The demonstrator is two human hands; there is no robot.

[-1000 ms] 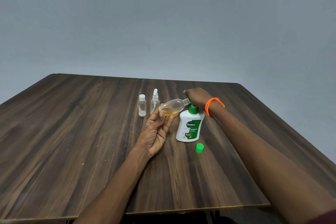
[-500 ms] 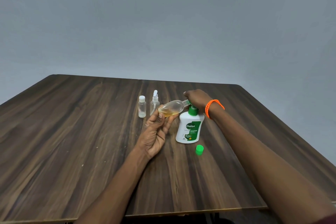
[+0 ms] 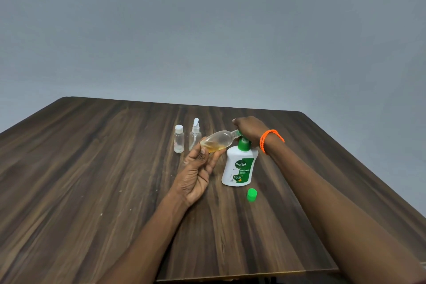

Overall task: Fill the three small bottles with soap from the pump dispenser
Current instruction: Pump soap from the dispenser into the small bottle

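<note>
My left hand (image 3: 196, 173) holds a clear oval bottle (image 3: 219, 142) tilted on its side, its open mouth against the spout of the white and green Dettol pump dispenser (image 3: 238, 168). Amber soap lies pooled in the bottle's lower end. My right hand (image 3: 250, 129), with an orange band at the wrist, rests on top of the pump head and hides it. Behind my left hand stand a small clear bottle with a white cap (image 3: 178, 142) and a clear spray bottle (image 3: 195, 136), both upright on the table.
A loose green cap (image 3: 251, 195) lies on the dark wooden table (image 3: 92, 180) just in front of the dispenser. The table's far edge meets a plain grey wall, and its right edge runs close beside my right forearm.
Hands, tilted bottle and dispenser hold the same pose throughout; only the camera view drifts slightly. The soap pool in the bottle looks much the same.
</note>
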